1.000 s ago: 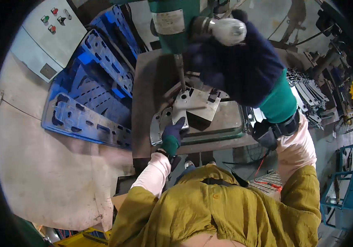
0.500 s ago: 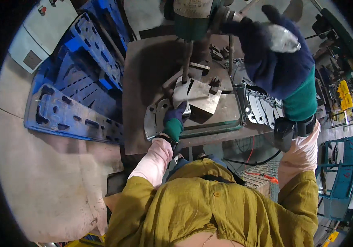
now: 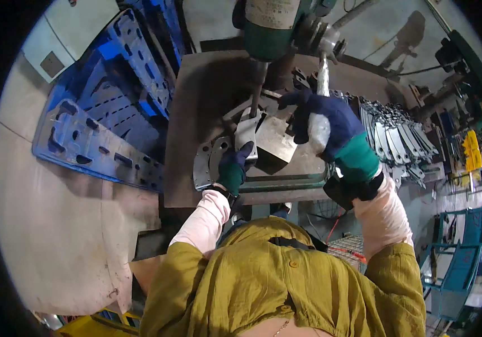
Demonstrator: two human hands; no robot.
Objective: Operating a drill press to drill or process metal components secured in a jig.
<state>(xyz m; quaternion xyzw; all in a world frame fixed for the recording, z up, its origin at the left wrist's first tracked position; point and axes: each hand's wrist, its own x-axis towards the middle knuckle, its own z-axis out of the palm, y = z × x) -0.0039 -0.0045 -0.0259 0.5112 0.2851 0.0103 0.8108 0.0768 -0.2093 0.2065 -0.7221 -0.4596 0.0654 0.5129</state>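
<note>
My gloved left hand (image 3: 234,168) is closed on the near end of a pale metal bracket (image 3: 246,135), thumb on top. The bracket lies beside a steel block (image 3: 275,139) on the work table of a drill press (image 3: 271,33). From the press, a drill spindle (image 3: 259,84) comes down to the bracket's far end; I cannot tell how deep its tip sits. My gloved right hand (image 3: 336,121) is wrapped round a plastic-covered lever handle (image 3: 323,76) on the press's right side. Curved metal plates (image 3: 202,163) lie left of my left hand.
Many curved metal plates (image 3: 395,140) are lined up at the table's right side. Blue plastic pallets (image 3: 95,140) stand at the left, near a pale cabinet (image 3: 50,42). A wire basket (image 3: 348,245) is below the table's near edge; blue-green racks (image 3: 462,241) stand farther right.
My right hand has come down and to the left, swinging the lever handle toward me. My left hand stays on the bracket. The view has shifted slightly.
</note>
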